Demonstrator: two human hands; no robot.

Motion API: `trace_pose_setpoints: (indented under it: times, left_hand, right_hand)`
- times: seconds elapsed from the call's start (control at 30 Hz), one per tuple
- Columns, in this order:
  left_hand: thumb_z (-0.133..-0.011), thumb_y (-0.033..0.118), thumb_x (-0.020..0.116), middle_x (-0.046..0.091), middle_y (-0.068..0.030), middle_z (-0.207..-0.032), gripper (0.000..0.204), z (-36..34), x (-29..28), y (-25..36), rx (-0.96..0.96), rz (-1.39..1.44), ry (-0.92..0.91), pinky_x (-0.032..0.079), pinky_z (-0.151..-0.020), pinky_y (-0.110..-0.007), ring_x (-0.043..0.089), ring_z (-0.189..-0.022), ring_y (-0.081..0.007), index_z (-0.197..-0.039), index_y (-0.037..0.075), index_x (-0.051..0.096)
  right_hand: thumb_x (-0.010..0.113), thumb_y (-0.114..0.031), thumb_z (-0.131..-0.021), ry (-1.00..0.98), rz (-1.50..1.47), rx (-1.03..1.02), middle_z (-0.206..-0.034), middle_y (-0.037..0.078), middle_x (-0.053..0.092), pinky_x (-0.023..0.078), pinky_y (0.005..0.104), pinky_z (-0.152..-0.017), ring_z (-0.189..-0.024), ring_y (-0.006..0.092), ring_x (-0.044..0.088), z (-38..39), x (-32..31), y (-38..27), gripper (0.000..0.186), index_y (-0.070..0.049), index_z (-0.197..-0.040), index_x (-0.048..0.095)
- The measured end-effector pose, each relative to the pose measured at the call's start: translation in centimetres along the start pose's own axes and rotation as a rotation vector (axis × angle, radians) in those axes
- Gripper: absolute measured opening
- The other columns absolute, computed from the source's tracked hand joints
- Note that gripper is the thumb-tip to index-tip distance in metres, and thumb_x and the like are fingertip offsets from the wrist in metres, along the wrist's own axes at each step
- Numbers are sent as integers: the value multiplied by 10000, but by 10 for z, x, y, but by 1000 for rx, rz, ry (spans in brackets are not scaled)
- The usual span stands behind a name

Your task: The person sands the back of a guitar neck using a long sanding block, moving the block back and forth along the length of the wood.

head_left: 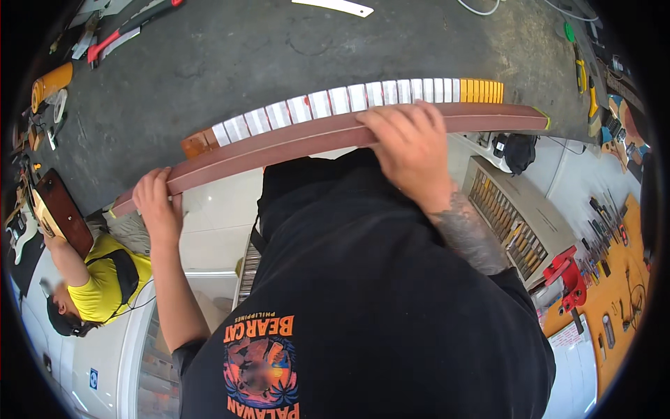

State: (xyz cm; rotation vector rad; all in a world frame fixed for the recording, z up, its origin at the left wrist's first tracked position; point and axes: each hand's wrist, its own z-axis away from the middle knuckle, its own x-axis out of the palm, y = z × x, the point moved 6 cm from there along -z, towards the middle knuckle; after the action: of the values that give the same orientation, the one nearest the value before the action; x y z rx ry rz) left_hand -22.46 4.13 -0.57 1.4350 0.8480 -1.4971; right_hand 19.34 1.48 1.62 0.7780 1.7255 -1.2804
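Note:
A long, straight reddish-brown bar (300, 141) lies across the front of the dark workbench, slanting from lower left to upper right. My left hand (159, 204) grips it near its left end, fingers curled over the top. Right of the middle, my right hand (413, 148) is wrapped over the same bar. Just beyond it runs what looks like a guitar fretboard (319, 104), masked in white strips that narrow rightward and turn yellow at the right end. Brown wood shows at its left end. The bar partly covers the fretboard's near side.
The dark bench top (230, 63) carries a red-handled tool (115, 43), a white flat strip (335, 6), an orange roll (52, 85) and yellow-handled pliers (581, 73). A co-worker in a yellow shirt (105, 283) handles a brown panel (64, 209) at left. At right stands a tool rack (513, 216).

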Motion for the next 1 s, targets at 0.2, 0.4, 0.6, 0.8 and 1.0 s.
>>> trace_pose_setpoints:
  times: [0.2, 0.4, 0.6, 0.8, 1.0]
  left_hand:
    - [-722, 162, 796, 644, -86, -1149, 477, -62, 5, 166, 100, 111, 6, 421, -994, -468, 604, -1112, -303, -1162, 88, 627]
    - [-680, 65, 824, 638, -97, -1241, 603, -26, 7, 58, -16, 13, -8, 397, -1051, -484, 580, -1213, -323, -1253, 108, 639]
    - [-735, 102, 791, 632, -85, -1184, 494, -23, 1, 49, 16, 30, -12, 415, -1017, -475, 587, -1156, -317, -1203, 97, 634]
    - [-736, 126, 814, 639, -108, -1199, 508, -75, 4, 159, 97, 152, 1, 419, -1039, -467, 588, -1170, -328, -1209, 87, 632]
    - [-673, 67, 808, 631, -119, -1235, 595, -13, -8, -17, -35, 10, -14, 424, -1024, -490, 571, -1203, -347, -1242, 87, 638]
  right_hand:
    - [726, 28, -747, -153, 182, 63, -1147, 49, 735, 417, 484, -1057, -1113, 297, 648, 48, -75, 131, 472, -119, -1196, 706]
    - [723, -3, -750, -186, 130, -6, -1110, 47, 711, 445, 449, -975, -1054, 281, 627, 18, -23, 56, 505, -140, -1235, 691]
    - [716, -49, -807, -153, 131, -28, -1110, 1, 712, 432, 472, -1006, -1050, 236, 632, 4, -24, 45, 413, -184, -1197, 701]
    - [705, 49, -752, -138, 187, 66, -1108, 51, 734, 427, 480, -1016, -1080, 295, 630, 37, -77, 130, 463, -118, -1184, 707]
    - [664, -80, -831, -16, 22, -45, -1109, 2, 705, 450, 416, -898, -1023, 237, 623, -20, 13, -8, 361, -161, -1182, 690]
